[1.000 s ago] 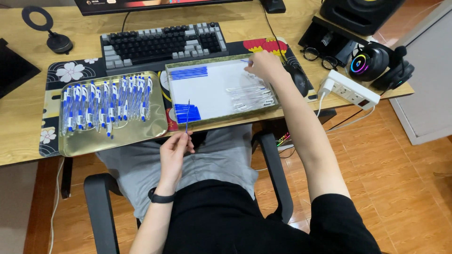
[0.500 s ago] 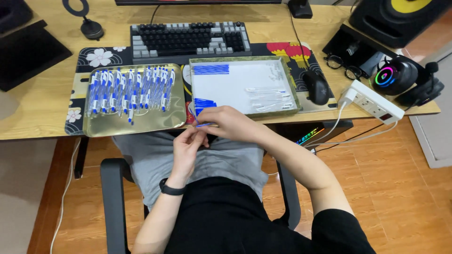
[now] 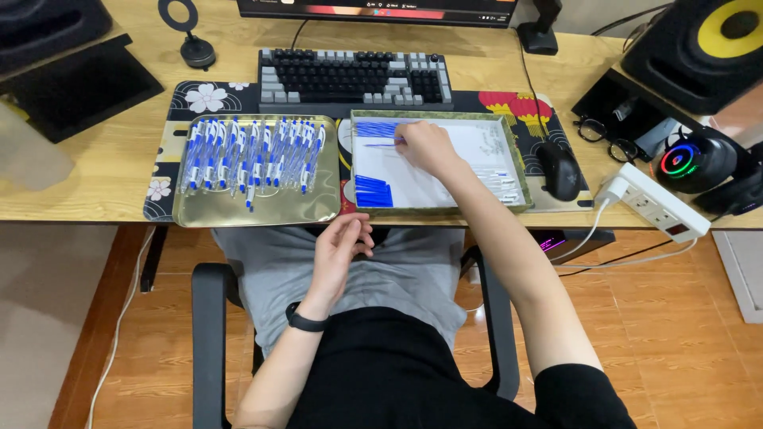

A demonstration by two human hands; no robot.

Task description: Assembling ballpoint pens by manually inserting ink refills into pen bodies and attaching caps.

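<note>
- The right hand (image 3: 425, 147), which half a second ago met the left one at the lap, now reaches into the white-lined rectangular tray (image 3: 485, 151), fingertips pinching a thin blue refill (image 3: 381, 144) beside the upper blue refill row (image 3: 376, 129).
- The left hand (image 3: 338, 250) has stayed over the lap, loosely curled; whether it holds anything cannot be told.
- Finished blue-and-white pens (image 3: 250, 155) fill the gold metal tray (image 3: 254, 208), suggesting another assembly round.

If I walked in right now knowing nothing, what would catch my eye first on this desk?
Probably the gold tray on the left, full of blue and white pens. Next, the right hand reaching into the white tray beside it, at the blue refills in its far corner. The left hand rests over the lap.
</note>
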